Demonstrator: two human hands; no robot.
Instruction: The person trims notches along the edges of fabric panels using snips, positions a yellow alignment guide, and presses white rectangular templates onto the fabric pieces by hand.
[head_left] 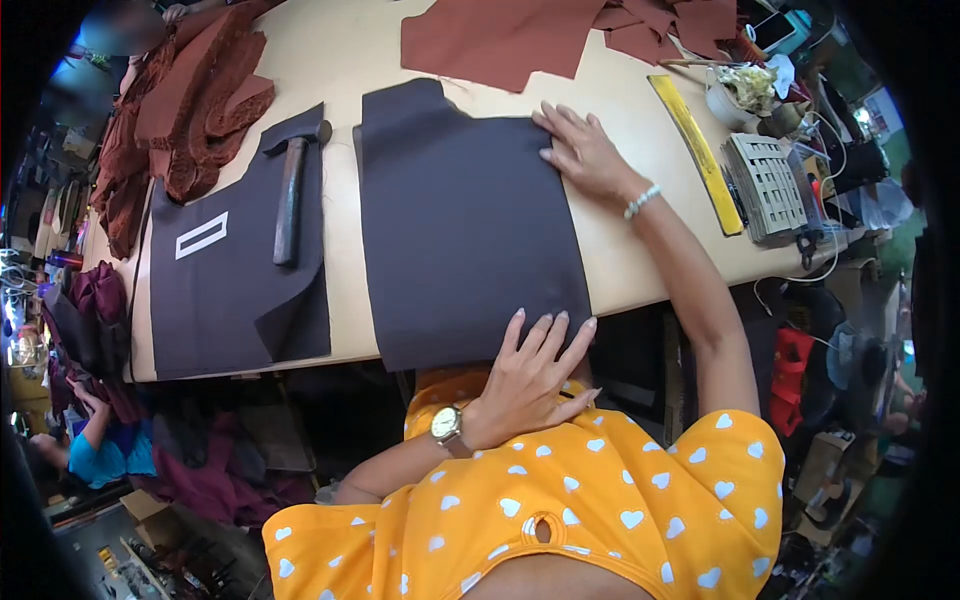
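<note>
A dark piece of cut cloth [465, 220] lies flat in front of me, its near edge over the table's front edge. My left hand [530, 375], with a watch on the wrist, rests at that near edge with fingers spread on the cloth. At the far right corner of the cloth, my right hand [590, 155] lies flat, fingers stretched out and partly on it. Left of this piece is a second dark cloth piece [215, 310] with one corner folded over. On it lie a hammer [290, 200] and a small white rectangular frame [202, 236].
A yellow ruler [697, 155] lies to the right, beside a woven box [770, 185]. Rust-brown cloth [500, 40] is at the back, and more is bunched [195, 110] at the far left. Another person in a blue sleeve [95, 460] is at the lower left.
</note>
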